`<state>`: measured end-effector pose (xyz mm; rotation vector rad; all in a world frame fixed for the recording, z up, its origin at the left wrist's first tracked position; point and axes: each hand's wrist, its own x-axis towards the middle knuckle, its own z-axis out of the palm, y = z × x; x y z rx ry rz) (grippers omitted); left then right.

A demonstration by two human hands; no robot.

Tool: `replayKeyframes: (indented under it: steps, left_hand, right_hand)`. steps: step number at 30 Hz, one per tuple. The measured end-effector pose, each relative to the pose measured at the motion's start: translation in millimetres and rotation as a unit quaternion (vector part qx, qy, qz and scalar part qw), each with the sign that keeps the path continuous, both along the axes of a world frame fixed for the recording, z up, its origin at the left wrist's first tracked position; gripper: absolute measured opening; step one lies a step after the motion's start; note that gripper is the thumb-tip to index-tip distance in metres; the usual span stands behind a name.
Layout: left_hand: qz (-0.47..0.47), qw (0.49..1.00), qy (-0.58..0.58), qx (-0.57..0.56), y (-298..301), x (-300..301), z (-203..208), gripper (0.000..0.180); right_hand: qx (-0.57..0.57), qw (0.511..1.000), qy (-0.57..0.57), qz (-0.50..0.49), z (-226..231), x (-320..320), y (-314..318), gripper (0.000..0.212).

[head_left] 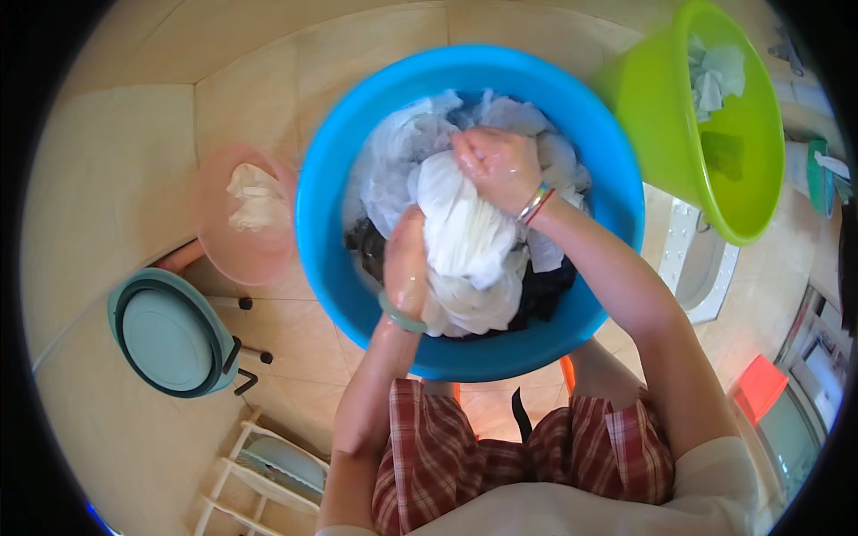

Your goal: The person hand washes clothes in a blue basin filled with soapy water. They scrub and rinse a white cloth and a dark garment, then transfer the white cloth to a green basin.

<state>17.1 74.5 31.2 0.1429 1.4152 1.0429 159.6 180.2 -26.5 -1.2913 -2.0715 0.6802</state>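
Note:
A large round blue tub full of wet laundry is in front of my knees. Bunched up over its middle is a white cloth, a garment by its look. My right hand, with thin bands at the wrist, is closed in a fist on the upper part of this cloth. On the cloth's left side is my left hand, slightly blurred, wearing a pale green bangle. It grips the cloth, its fingers partly hidden. Around them lie other whitish wet pieces, with dark cloth showing below at the right.
A tall lime green bucket holding pale cloth leans at the upper right, beside a white floor pan. Left of the tub is a pink basin with cream cloth, and a teal folding basin. A slatted rack stands lower left.

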Motion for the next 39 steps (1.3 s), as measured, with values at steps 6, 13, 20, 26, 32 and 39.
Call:
replayKeyframes:
  steps: [6,13,20,26,32,39]
  left_hand:
    - [-0.006,0.995,0.065,0.075,-14.1,-60.8,-22.2,0.025]
    - [-0.386,0.707,0.591,0.042,-21.3,-92.2,19.6,0.035]
    - [-0.509,0.679,0.489,0.201,-3.8,-17.8,29.6,0.038]
    - [-0.470,0.747,0.416,0.220,-36.4,-41.6,28.6,0.029]
    - [-0.331,0.857,0.187,0.348,-21.0,-53.3,129.3,0.010]
    - [0.036,0.928,0.192,0.317,-6.4,-101.2,106.9,0.015]
  right_hand:
    - [-0.112,0.985,0.108,-0.080,40.3,49.8,-18.9,0.019]
    - [-0.016,0.928,0.088,0.363,101.9,39.6,-79.6,0.020]
    - [-0.118,0.891,0.076,0.431,66.2,11.6,-154.1,0.027]
    - [-0.145,0.945,0.127,0.266,75.3,50.8,-80.8,0.045]
    - [-0.132,0.961,-0.018,0.242,47.4,36.4,-56.6,0.068]
    - [-0.259,0.918,0.297,0.056,78.9,33.2,-21.8,0.038]
